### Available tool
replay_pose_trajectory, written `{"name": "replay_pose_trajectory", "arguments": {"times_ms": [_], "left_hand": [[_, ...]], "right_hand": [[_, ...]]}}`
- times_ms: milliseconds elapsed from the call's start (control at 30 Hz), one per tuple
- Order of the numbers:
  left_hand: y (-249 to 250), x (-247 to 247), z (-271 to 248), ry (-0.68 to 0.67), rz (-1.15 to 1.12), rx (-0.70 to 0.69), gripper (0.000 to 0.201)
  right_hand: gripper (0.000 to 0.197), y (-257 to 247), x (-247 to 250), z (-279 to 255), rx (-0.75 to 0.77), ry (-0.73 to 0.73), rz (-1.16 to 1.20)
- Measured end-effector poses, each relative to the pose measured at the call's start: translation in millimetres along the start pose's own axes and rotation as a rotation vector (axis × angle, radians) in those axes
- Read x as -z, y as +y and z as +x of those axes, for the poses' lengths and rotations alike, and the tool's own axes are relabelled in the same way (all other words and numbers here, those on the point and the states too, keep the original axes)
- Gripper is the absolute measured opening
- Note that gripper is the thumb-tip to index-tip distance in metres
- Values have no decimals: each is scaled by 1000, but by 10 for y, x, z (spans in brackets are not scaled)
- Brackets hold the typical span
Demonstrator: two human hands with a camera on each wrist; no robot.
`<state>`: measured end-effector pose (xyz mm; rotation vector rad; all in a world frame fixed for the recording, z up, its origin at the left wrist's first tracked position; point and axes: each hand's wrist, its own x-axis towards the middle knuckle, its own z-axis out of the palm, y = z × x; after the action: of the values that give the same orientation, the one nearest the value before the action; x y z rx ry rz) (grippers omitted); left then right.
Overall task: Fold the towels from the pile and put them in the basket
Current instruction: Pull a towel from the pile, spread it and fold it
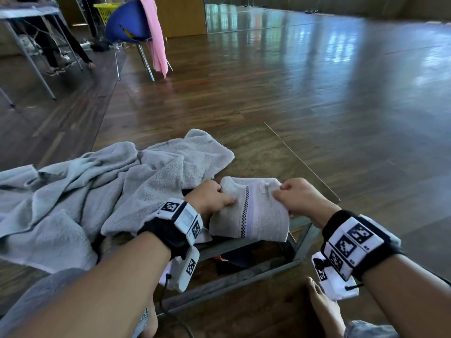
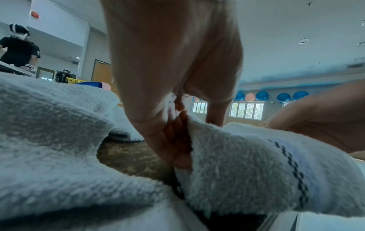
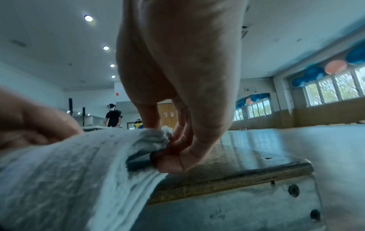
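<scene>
Two hands on one small towel

Two hands of mine hold the small towel [image 1: 251,211] by its sides. My left hand [image 1: 211,197] pinches the left edge, and my right hand [image 1: 301,198] pinches the right edge. The towel has a dark checked stripe and lies at the near edge of the surface [image 1: 280,157]. Left of it, the pile of grey towels [image 1: 102,189] lies crumpled on the same surface.

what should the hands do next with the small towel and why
Probably lay the towel flat on the table and press the fold. Both the left hand and right hand pinch its side edges, and its near edge hangs over the table's front, so the fold looks unfinished.
</scene>
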<state>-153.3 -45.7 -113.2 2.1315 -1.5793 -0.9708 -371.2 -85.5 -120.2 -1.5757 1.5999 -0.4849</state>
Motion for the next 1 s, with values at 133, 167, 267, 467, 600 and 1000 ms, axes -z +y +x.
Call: {"name": "replay_pose_trajectory", "arguments": {"times_ms": [133,167,267,467,600,1000], "left_hand": [[46,-19,25,33,-20,52,31],[63,-22,30,46,-29,59,35],[65,-66,72,110,-29,49,38],[52,-164,125,194,10,61,38],[73,-174,146,195,29,114,44],[97,-94,198,163,4,133,55]], "right_hand": [[25,14,-18,55,-15,-6,-80],[24,6,-16,73,-23,-11,-88],[23,-22,-13,117,-32,-30,-70],[31,-17,-40,164,-9,75,-222],[33,-54,-62,179,-27,78,-284],[30,-125,-77,153,88,50,-606]]}}
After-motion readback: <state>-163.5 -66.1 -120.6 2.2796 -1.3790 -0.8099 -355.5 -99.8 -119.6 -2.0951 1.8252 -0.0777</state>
